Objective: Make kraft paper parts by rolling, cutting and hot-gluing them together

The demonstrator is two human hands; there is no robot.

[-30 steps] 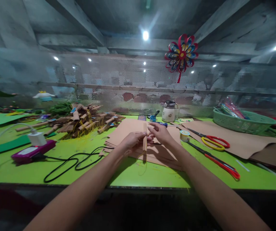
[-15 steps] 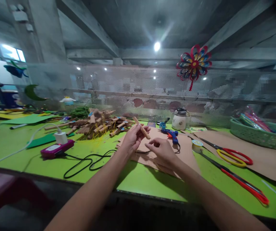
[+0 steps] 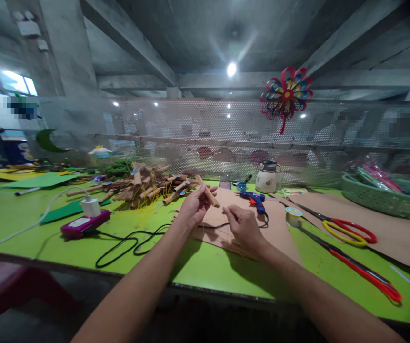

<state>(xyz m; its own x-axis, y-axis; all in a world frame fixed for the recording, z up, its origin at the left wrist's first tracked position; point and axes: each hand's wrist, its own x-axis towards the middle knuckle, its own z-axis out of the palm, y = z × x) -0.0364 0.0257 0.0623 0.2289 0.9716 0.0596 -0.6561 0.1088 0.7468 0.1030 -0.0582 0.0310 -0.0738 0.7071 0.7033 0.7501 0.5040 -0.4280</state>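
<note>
Both forearms reach in from the bottom corners and converge at mid-counter, hands raised over brown paper sheets. Left hand palm partly up, fingers curled round a rolled brown paper tube, gripping it; tube tilted, upper end leaning left, lower end toward the right hand. Right hand back up, thumb and index pinched just beside the tube's lower end, other fingers curled in; too small to tell what's in the pinch. Blue glue gun on the paper beyond the right hand, spool to its right, scissors farther right, all on the green counter.
</note>
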